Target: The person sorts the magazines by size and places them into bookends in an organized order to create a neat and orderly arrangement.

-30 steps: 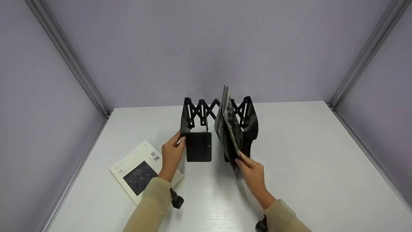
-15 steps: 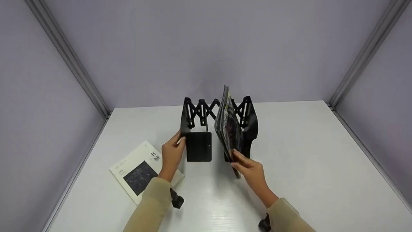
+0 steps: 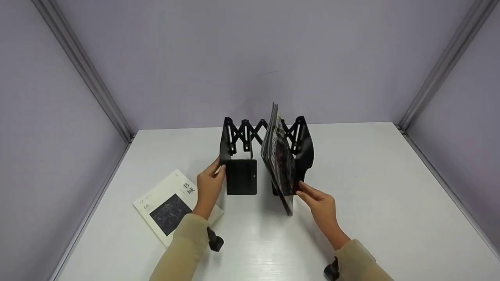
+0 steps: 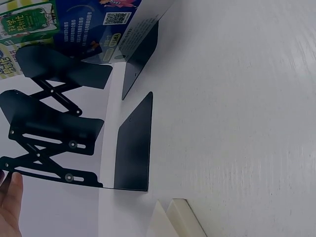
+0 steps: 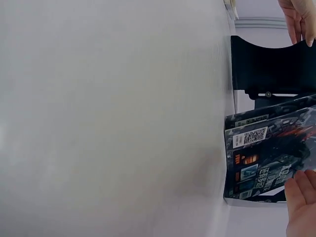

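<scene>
R hand [image 3: 320, 205] has just shifted right along the mags [image 3: 281, 160]; can't tell if it's gripping. L hand [image 3: 209, 187] pinches the expandable book rack [image 3: 241, 177]. Mags lean inside, nr right end, so prob. almost settled.

On the table [image 3: 390, 195] stands 1 expandable book rack [image 3: 241, 177], magazines [image 3: 282, 162] in its right section, a book [image 3: 170, 212] to its left.

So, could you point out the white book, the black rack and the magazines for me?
White book [image 3: 170, 214]: head view, dark picture on its cover.
Black rack [image 3: 241, 177]: head view, flat left base plate.
Magazines [image 5: 270, 154]: right wrist view, a dark printed cover.
</scene>
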Motion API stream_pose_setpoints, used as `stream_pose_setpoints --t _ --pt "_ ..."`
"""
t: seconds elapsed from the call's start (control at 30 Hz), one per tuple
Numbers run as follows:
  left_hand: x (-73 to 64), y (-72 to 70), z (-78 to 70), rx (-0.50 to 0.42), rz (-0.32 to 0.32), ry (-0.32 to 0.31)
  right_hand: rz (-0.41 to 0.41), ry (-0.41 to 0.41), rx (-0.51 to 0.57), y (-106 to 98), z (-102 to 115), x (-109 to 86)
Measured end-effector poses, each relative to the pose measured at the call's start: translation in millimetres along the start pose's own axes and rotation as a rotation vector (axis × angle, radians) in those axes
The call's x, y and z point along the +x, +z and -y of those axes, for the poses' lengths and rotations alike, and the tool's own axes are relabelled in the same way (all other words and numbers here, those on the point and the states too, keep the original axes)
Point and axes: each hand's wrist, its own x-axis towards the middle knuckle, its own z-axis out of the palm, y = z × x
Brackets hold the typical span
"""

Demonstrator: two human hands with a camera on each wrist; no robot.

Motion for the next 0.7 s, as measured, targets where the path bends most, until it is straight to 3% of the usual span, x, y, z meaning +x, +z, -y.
stream_pose_setpoints --t 0.13,0.27,0.5,0.7 --pt "0.4 0.5 0.8 -0.008 0.001 -0.009 -0.074 0.055 -0.083 -10.6 0.2 2.3" --pt "0.3 0.8 0.2 0.024 -0.002 -0.002 -0.126 0.059 -0.089 -16.0 3.9 8.1" --pt "-1.0 0.1 -1.6 0.037 -0.006 0.003 -0.154 0.023 -0.061 -14.5 18.4 21.3" --pt "-0.3 0.9 -0.1 0.029 -0.008 -0.007 -0.151 -0.037 0.039 -7.6 32.0 35.7"
